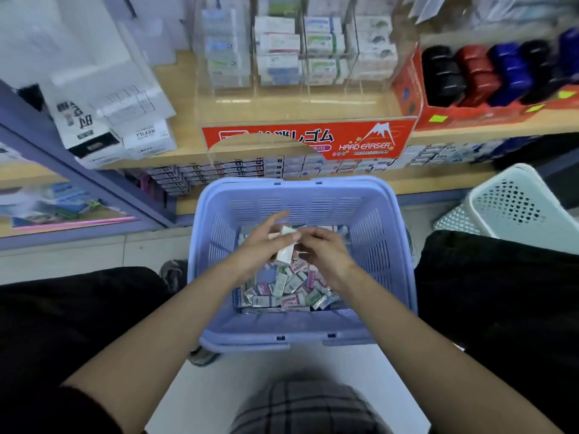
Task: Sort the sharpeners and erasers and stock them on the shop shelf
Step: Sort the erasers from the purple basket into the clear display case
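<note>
Gripping white eraser (286,253), left hand (260,249) over basket (282,327); sign (365,146): "HARD ERASER".

- Black trousers (72,314) cover both legs. The cloth is plain and dark, with soft folds and no pattern I can make out.
- A checked garment (297,408) shows at the bottom middle, grey and crossed by darker and paler lines. Whether it is a shirt hem or a skirt, I cannot tell.
- Dark cloth that looks like a sleeve (72,418) covers the left upper arm and ends near the elbow.
- The left forearm (175,311) and right forearm (391,308) are uncovered.
- The left hand (260,245) and right hand (326,249) are bare.
- A mottled grey-and-dark shoe (174,272) shows beside the left trouser leg, too blurred for detail.
</note>
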### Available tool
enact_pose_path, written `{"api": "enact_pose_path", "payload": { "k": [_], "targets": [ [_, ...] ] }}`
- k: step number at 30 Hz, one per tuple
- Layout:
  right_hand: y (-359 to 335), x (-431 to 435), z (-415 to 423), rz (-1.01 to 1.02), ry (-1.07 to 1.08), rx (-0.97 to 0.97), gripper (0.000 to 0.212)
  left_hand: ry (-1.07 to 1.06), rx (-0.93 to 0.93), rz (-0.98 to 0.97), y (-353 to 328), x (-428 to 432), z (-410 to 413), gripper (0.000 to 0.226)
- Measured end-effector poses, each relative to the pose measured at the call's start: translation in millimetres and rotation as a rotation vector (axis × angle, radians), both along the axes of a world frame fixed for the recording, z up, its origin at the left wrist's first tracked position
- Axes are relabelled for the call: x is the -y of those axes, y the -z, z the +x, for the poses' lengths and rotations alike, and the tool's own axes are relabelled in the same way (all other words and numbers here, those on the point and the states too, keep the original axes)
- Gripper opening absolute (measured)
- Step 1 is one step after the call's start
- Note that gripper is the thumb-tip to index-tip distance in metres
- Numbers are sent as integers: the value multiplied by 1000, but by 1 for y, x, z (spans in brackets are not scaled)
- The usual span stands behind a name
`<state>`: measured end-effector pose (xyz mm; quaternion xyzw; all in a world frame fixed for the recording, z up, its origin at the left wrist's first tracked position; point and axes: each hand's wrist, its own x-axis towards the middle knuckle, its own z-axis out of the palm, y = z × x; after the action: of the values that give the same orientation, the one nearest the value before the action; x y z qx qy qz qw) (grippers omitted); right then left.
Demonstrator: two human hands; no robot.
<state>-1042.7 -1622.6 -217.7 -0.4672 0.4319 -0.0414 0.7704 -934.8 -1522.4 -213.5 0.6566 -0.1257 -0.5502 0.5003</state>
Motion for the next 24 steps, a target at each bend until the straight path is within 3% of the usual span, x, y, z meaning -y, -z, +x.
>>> {"api": "enact_pose_path", "payload": {
  "k": [2,9,12,16,20,24],
  "targets": [
    [-17,3,-2,-20,-10,35,15,5,10,11,-13,-3,1,72],
    [-87,34,-11,-254,-26,89,7,51,155,-25,-86,-12,23,44],
    [-118,41,-9,-319,-75,126,13,192,359,-59,-122,-14,31,49],
    [-155,39,-1,-356,-147,145,10,417,782,-69,-152,-10,31,52],
    [-176,34,8,-287,-177,220,11,324,1088,-176,-149,-2,35,31],
    [-183,36,15,-405,-228,232,13,213,1040,-237,-152,-1,44,38]
  ]
}}
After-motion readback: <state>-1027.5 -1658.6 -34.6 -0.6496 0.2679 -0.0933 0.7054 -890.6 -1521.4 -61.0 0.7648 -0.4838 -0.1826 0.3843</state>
